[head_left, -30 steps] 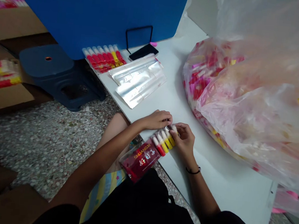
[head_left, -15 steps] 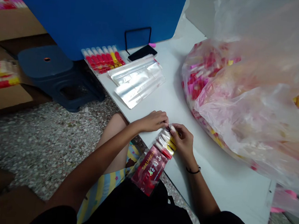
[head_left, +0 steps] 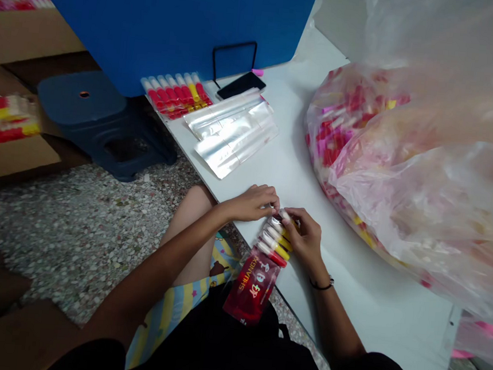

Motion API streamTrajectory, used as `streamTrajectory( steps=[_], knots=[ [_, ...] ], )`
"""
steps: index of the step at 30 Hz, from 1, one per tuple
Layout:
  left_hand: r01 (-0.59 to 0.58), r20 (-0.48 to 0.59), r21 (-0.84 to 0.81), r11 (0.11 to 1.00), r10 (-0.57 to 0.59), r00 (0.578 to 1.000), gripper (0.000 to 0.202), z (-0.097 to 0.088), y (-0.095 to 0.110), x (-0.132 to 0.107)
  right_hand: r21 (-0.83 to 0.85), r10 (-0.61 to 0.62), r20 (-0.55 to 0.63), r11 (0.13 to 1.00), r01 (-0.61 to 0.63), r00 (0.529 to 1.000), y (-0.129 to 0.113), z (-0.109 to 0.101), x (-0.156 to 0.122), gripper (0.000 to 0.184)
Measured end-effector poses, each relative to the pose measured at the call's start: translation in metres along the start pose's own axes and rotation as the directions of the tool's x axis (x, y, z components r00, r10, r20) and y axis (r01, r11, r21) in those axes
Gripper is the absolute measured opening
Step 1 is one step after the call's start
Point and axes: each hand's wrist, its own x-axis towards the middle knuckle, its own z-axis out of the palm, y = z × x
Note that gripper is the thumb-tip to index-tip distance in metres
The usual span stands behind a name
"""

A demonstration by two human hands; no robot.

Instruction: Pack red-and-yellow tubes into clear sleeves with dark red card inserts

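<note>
My left hand point(head_left: 251, 203) and my right hand point(head_left: 305, 237) both grip the top end of a clear plastic sleeve point(head_left: 274, 238) holding a row of white-capped tubes with red and yellow bodies. A red printed header card point(head_left: 252, 286) with the word "SHUANGXI" hangs from the sleeve's lower end, over my lap. The pack rests partly on the white table's edge point(head_left: 301, 296). The tube ends under my fingers are hidden.
A huge clear bag of loose tubes point(head_left: 361, 160) fills the table's right side. Flat clear sleeves point(head_left: 231, 132), a row of tubes point(head_left: 176, 95) and a black phone point(head_left: 241, 85) lie farther back. A blue board point(head_left: 157, 16) stands behind, with a dark stool point(head_left: 105, 121) and cardboard boxes point(head_left: 11, 153) to the left.
The tubes now lie inside the clear sleeve, which has moved from lying across the table's edge to pointing toward me. The red card has swung upright below them.
</note>
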Motion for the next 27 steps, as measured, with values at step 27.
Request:
streamTrajectory(
  steps=[27],
  knots=[
    [0.081, -0.261, 0.248, 0.965, -0.015, 0.965, 0.017, 0.025, 0.017, -0.014, -0.157, 0.018, 0.039, 0.988, -0.012, 0.999, -0.005, 0.005, 0.002, 0.019]
  ],
)
